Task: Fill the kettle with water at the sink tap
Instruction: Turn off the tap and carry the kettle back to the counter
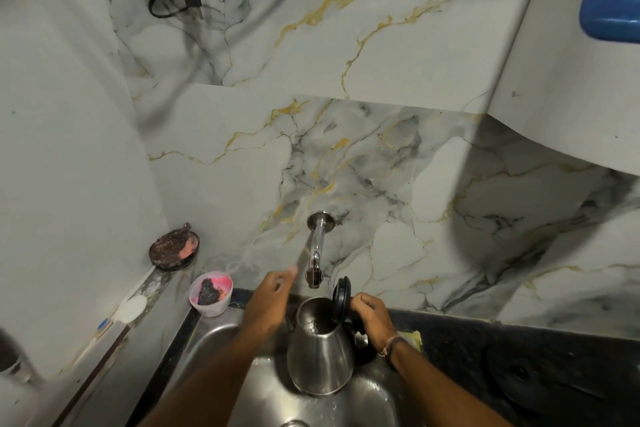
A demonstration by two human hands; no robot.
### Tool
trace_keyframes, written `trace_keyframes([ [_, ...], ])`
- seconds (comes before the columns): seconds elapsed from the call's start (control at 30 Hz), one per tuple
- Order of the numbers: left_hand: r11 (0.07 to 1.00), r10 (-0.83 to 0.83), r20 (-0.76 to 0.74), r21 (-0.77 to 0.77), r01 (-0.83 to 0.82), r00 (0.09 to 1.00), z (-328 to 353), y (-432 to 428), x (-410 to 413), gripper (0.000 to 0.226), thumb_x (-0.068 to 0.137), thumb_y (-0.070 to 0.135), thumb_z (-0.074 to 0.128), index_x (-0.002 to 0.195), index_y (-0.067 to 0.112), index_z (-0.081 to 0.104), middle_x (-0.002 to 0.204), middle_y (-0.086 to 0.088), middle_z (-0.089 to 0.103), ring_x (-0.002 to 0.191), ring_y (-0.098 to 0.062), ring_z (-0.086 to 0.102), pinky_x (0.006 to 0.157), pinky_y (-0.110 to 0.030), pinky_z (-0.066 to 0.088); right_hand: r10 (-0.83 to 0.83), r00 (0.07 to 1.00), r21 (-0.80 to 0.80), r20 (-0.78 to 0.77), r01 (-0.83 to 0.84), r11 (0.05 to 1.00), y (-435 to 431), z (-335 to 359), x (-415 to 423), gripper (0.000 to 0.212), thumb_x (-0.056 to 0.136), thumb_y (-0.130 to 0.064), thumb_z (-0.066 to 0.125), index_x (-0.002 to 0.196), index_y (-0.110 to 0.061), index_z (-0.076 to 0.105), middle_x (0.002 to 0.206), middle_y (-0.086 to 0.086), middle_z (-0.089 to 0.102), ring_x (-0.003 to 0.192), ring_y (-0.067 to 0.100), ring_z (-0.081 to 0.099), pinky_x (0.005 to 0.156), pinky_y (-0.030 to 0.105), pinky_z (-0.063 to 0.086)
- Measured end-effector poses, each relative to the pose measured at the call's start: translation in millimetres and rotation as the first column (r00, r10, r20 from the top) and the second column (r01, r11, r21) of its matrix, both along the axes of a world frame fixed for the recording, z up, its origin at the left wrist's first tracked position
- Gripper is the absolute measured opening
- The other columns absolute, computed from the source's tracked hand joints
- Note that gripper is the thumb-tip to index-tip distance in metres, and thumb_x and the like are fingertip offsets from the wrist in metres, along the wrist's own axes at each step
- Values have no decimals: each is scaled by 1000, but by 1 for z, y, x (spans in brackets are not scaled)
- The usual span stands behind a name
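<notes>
The right hand (370,317) grips the handle of the open-lidded kettle (320,354) in the sink (211,340); the left hand (268,305), empty and loosely open, nears the tap (317,253). The kettle's mouth should sit squarely under the spout.

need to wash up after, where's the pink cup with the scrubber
In the head view, the pink cup sits on the ledge at the sink's back left corner, just left of the left hand and in front of the round soap dish.
</notes>
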State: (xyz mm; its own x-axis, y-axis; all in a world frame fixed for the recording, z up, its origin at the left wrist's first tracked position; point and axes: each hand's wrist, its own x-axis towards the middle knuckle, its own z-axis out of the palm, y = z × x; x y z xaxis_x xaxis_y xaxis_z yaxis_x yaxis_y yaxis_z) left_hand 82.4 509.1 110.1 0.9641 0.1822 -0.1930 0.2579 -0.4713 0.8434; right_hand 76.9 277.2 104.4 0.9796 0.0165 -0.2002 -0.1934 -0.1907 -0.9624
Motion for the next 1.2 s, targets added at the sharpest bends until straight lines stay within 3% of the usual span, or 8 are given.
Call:
trace_keyframes([
  [0.13, 933, -163, -144, -344, 105, 976, -66, 20, -58, 128, 57, 82, 94, 158, 16, 51, 143, 3, 67, 137, -20, 64, 114, -34, 51, -27, 999, 17, 45, 26, 1000, -8, -2, -11, 20, 70, -40, 67, 61, -23, 60, 60, -8, 55, 67, 13, 51, 66, 31, 44],
  [0.3, 964, -250, -38, -104, 245, 968, -93, -20, -109, 193, 20, 69, 111, 179, 17, 15, 177, -3, 34, 165, -27, 35, 132, -46, 38, -2, 996, 40, 91, -1, 999, -22, 0, -35, 34, 73, -38, 64, 72, -5, 65, 73, 4, 59, 77, 18, 55, 77, 40, 48],
  [0.37, 962, -239, 72, -115, 246, 968, -94, -43, -114, 185, 20, 60, 115, 176, 22, 23, 175, -1, 41, 163, -23, 40, 131, -45, 41, -21, 993, 53, 117, 14, 998, -30, 2, -46, 45, 73, -39, 64, 73, 5, 62, 74, 6, 58, 75, 17, 54, 76, 37, 46],
  [0.53, 940, -127, 277, -272, 205, 952, -103, -80, -129, 154, 21, 46, 118, 150, 70, 37, 149, 34, 60, 135, 9, 60, 105, -26, 57, -16, 997, 43, 78, 12, 999, -58, 11, -73, 24, 76, -44, 67, 68, -22, 66, 70, -7, 62, 72, 7, 57, 72, 26, 49],
  [0.67, 952, -80, 308, -258, 164, 948, -100, -107, -144, 152, 28, 36, 117, 158, 54, 40, 149, 25, 64, 136, 2, 63, 110, -35, 57, 27, 998, 11, 48, -27, 1000, -85, 22, -82, 26, 74, -46, 69, 73, -20, 67, 73, -6, 64, 74, 7, 59, 74, 24, 50],
  [0.8, 985, -90, 296, -117, 130, 951, -85, -138, -154, 147, 29, 50, 110, 155, 60, 36, 146, 33, 59, 136, 10, 58, 105, -19, 55, 34, 997, -104, -71, -41, 994, -116, 33, -85, 38, 67, -55, 79, 73, -22, 63, 76, -2, 63, 78, 16, 60, 79, 37, 48],
  [0.9, 994, -101, 275, -22, 112, 956, -74, -164, -158, 149, 31, 59, 106, 162, 42, 37, 149, 18, 59, 139, -13, 60, 110, -43, 58, -27, 989, -239, -149, -10, 971, -140, 37, -86, 46, 59, -61, 85, 66, -24, 58, 67, -8, 59, 72, 16, 59, 76, 37, 46],
  [1.2, 998, -63, 319, 43, 52, 946, -64, -271, -179, 153, 27, 64, 105, 158, 65, 25, 152, 33, 53, 137, 1, 56, 106, -30, 53, -128, 977, -511, -171, 23, 859, -223, 57, -102, 66, 38, -80, 79, 62, -21, 60, 74, -6, 71, 81, 21, 69, 69, 40, 48],
])
